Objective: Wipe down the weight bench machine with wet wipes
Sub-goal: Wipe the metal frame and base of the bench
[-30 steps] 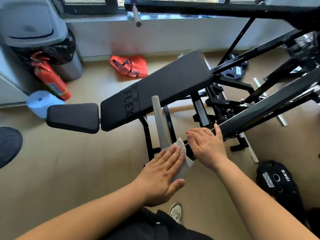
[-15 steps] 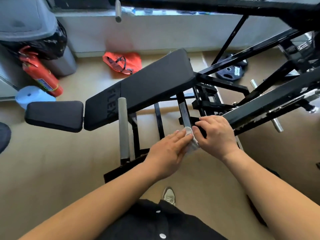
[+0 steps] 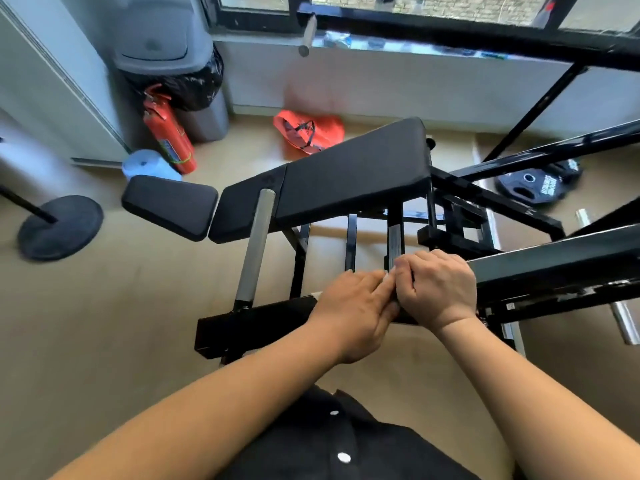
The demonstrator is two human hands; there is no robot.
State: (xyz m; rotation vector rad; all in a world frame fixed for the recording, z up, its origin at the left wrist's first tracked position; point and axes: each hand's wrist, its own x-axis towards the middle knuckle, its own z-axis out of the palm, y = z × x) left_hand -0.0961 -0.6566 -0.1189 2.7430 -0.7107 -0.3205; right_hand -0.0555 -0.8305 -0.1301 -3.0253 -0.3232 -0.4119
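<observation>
The weight bench machine (image 3: 554, 268) is filling the middle and right of the frame, its black beams running to the right edge. Its long back pad (image 3: 353, 171) is lying tilted in the centre, and the shorter seat pad (image 3: 169, 206) is sitting just beside it at centre left. A grey bin (image 3: 162, 46) with a black liner is standing in the upper left, and a red fire extinguisher (image 3: 169, 133) is leaning against it. An orange bag (image 3: 311, 131) is lying on the floor behind the back pad. A black weight plate (image 3: 533, 185) is lying at the right.

The left hand (image 3: 353, 306) is lying flat on the low black bar (image 3: 259, 323) below the centre, its fingers nearly straight, so its grip is wide and pressing. The right hand (image 3: 438, 289) is touching it from the right with curled fingers; I cannot tell what this grip is holding. The wet wipe (image 3: 316, 293) is almost hidden: only a small white corner is showing at the left edge of the left hand, on the bar
</observation>
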